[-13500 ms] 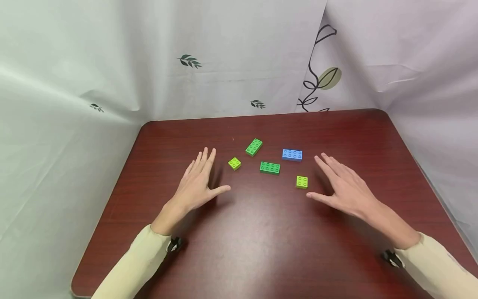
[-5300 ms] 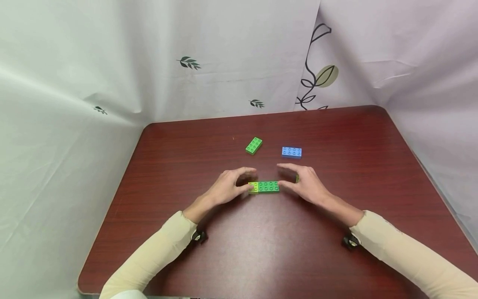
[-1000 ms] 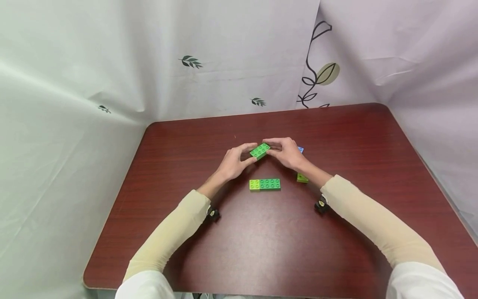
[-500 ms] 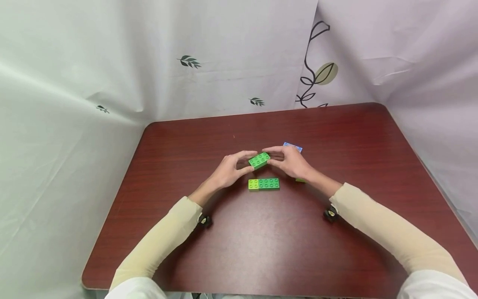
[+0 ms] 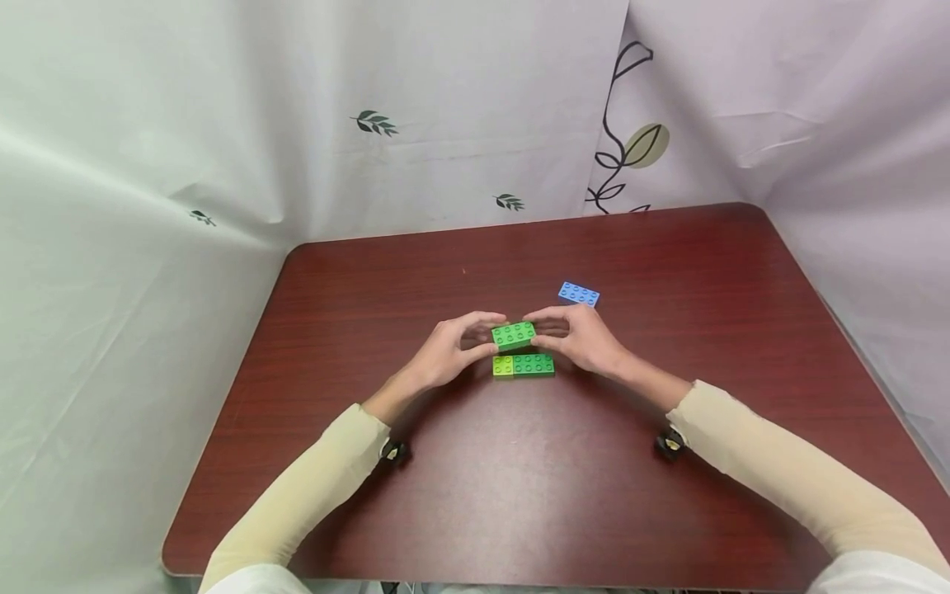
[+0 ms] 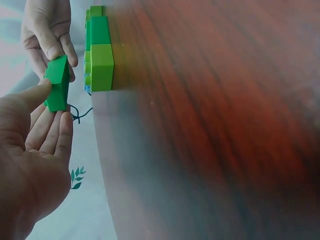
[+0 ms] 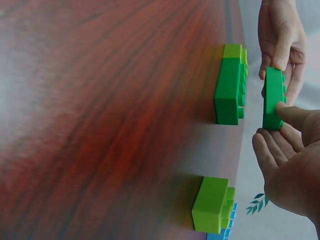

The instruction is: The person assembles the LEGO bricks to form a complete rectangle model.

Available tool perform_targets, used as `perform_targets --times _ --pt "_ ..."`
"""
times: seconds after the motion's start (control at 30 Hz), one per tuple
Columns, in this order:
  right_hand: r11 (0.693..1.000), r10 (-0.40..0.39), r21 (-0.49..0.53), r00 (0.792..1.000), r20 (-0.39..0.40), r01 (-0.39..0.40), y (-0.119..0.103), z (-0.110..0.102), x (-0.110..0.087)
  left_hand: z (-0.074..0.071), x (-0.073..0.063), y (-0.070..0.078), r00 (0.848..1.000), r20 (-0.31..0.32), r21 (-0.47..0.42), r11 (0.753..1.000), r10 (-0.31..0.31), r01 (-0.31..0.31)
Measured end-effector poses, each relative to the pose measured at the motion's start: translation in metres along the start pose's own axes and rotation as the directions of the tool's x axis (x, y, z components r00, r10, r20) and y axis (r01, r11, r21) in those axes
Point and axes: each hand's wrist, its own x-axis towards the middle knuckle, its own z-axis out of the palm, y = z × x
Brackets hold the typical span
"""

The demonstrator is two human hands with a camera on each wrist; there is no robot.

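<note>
Both hands pinch a bright green toy building brick point(image 5: 514, 336), studs up, by its two ends. My left hand point(image 5: 444, 351) has its thumb and fingers on the left end; my right hand point(image 5: 586, 337) grips the right end. In the right wrist view the held brick point(image 7: 273, 97) hangs off the tabletop. Just in front of it, a small lime brick point(image 5: 503, 366) and a darker green brick point(image 5: 533, 365) lie end to end in a row. Another lime brick point(image 7: 211, 204) shows in the right wrist view; the right hand hides it in the head view.
Behind the right hand lies a blue brick point(image 5: 579, 294), slightly angled. Everything rests on a dark red-brown wooden table point(image 5: 519, 495). A pale curtain point(image 5: 445, 165) with leaf prints hangs along its back and sides.
The lime and darker green bricks have come together in a row. Later both hands picked up the bright green brick and carried it nearer the row, turning it almost parallel. The blue brick has tilted.
</note>
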Motion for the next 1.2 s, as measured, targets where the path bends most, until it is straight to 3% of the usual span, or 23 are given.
perform_targets --times 0.4,1.2 --pt "0.985 -0.061 -0.162 0.998 0.008 0.062 0.003 0.007 -0.011 0.006 -0.015 -0.004 1.000 -0.021 -0.012 1.000 0.008 -0.008" --pt "0.970 -0.078 -0.228 0.996 0.036 0.085 0.005 0.015 -0.017 0.011 -0.025 -0.010 1.000 -0.013 0.003 1.000 0.028 -0.028"
